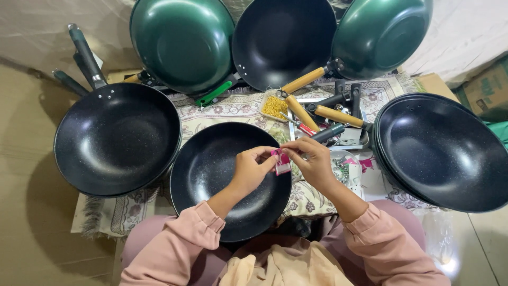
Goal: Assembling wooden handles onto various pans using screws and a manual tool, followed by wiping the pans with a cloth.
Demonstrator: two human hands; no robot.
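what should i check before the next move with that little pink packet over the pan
1. Small pink packet pinched by both hands: ok.
2. Left hand and right hand both in view: ok.
3. Black pan sits below the hands, handle not fitted: ok.
4. Whether the packet is already open: cannot tell.
5. Wooden handles and tray of small gold parts lie beyond the hands: ok.
6. Stack of black pans on the right sits apart from the hands: ok.

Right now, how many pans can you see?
6: a black pan at left, one under the hands, a stack at right that may hide more, and a green, black, green row behind.
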